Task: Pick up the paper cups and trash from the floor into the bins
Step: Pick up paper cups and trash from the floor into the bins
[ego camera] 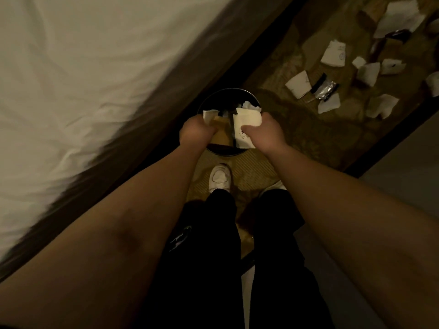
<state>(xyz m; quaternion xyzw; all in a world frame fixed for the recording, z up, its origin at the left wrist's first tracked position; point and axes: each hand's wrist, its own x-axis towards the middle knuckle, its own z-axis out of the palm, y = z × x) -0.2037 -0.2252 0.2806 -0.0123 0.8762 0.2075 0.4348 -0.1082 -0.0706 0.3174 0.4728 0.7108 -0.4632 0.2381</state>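
Two hands are held over a round dark bin (209,100) standing on the patterned carpet (285,129) beside the bed (71,79). The left hand (194,131) is curled around a brown, cardboard-like piece (221,137) together with a white scrap (209,116). The right hand (266,131) pinches a flattened white paper cup (245,129) with a faint print near its lower edge, thumb lying across its face. Both items sit above the bin's opening; crumpled white paper (249,105) already lies inside near the far rim. Farther along the carpet, well apart from the bin, more flattened paper cups (298,85), crumpled tissues (382,106) and a silvery wrapper (326,90) remain scattered. One white shoe (219,178) stands just short of the bin. Lighting is dim and fine detail is soft.
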